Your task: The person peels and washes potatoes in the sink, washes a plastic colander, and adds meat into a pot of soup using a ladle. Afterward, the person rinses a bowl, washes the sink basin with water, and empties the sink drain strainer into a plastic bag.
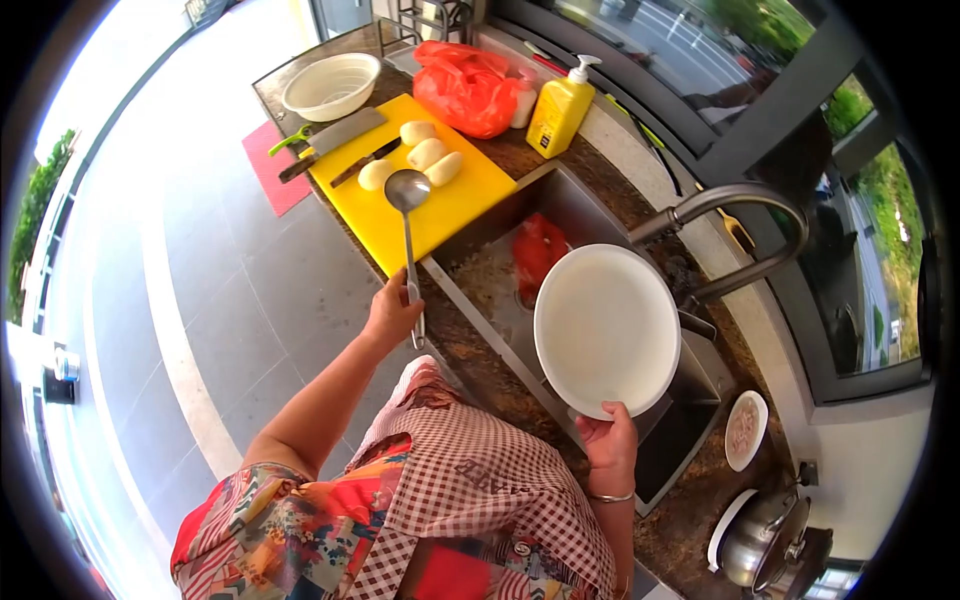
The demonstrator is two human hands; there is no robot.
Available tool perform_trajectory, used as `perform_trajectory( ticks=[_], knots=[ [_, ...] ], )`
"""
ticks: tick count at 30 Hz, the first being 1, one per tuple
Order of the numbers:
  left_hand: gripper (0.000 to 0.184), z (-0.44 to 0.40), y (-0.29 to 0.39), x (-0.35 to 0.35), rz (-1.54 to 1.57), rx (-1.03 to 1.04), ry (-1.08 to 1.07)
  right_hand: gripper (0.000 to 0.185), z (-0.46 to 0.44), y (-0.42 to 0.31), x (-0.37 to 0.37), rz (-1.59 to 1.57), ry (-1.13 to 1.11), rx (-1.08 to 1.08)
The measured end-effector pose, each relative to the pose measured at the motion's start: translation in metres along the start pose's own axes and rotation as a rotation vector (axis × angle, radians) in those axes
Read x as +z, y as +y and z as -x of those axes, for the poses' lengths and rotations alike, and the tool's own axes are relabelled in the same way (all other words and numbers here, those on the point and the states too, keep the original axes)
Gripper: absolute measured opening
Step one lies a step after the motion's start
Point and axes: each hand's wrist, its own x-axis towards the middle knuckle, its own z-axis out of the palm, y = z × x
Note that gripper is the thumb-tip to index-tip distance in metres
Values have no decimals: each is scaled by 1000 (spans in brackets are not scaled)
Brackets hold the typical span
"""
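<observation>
My left hand (393, 312) is closed around the handle of a metal ladle (408, 192). The ladle's round head hangs over a yellow cutting board (365, 225). With my right hand (608, 435) I grip the near rim of a large white bowl (607, 330), thumb on its edge. Nothing shows inside the bowl, which is above the steel sink (490, 225). Several peeled potatoes (427, 154) lie on the board beside a dark-handled knife (366, 163). A cleaver (345, 132) rests along the board's far left edge.
The faucet (770, 195) arches beside the sink, where a red bag (537, 255) lies. Behind the board are a red plastic bag (465, 88), yellow pump bottle (562, 108) and cream basin (332, 87). At right stand a small dish (746, 430) and a metal pot (755, 545).
</observation>
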Motion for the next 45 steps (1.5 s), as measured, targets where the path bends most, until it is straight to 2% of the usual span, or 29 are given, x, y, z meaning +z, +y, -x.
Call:
perform_trajectory(
  ticks=[2, 5, 8, 11, 14, 15, 18, 19, 22, 26, 27, 28, 29, 32, 33, 34, 36, 38, 39, 42, 45],
  knots=[
    [65, -1, -6, 5, 230, 27, 25, 31, -9, -2, 5, 36, -26, -3],
    [61, -9, -22, 13, 381, 0, -23, 31, -20, -3, 14, 60, 1, -16],
    [58, -13, -35, 13, 251, 25, -41, 31, -32, -5, 17, 60, 12, -10],
    [55, -6, -25, 6, 262, 98, -93, 31, -41, -6, 17, 46, -28, -1],
    [53, 23, 25, -8, -467, 690, 284, 29, -41, -10, 19, 61, -30, -6],
    [49, 28, 41, -9, -427, 774, 224, 29, -41, -11, 19, 63, -30, -18],
    [50, 53, 78, 12, 63, 408, -135, 31, -40, -9, 19, 94, -34, -59],
    [56, 54, 81, 25, 304, 212, -297, 33, -42, -8, 19, 113, -34, -83],
    [62, 59, 124, 49, 607, -305, -547, 39, -37, -9, 25, 180, -28, -132],
    [58, 57, 141, 83, 663, -421, -682, 42, -31, -11, 31, 174, -86, -151],
    [55, 53, 127, 95, 681, -442, -695, 53, -36, -11, 19, 272, -134, -88],
    [53, 51, 128, 100, 697, -461, -710, 62, -39, -19, 13, 377, -63, -207],
    [48, 52, 132, 99, 776, -519, -633, 72, -44, -29, 8, 481, 9, -322],
    [47, 39, 112, 101, 729, -513, -594, 100, -70, -78, -8, 861, 273, -693],
    [49, 37, 114, 100, 709, -537, -592, 97, -58, -107, -7, 1023, 410, -678],
    [48, 38, 118, 98, 709, -550, -574, 88, -83, -123, -25, 1159, 545, -918],
    [45, 40, 128, 96, 716, -570, -533, 73, -108, -145, -48, 1314, 602, -1057],
    [46, 34, 122, 103, 738, -570, -556, 61, -111, -158, -46, 1356, 434, -849],
    [47, 32, 117, 105, 753, -575, -562, 53, -111, -152, -45, 1402, 469, -878],
    [47, 37, 130, 107, 758, -523, -581, 52, -96, -130, -32, 1422, 470, -878],
    [45, 38, 126, 113, 718, -506, -625, 40, -88, -103, -36, 1148, 466, -930]
  ],
)
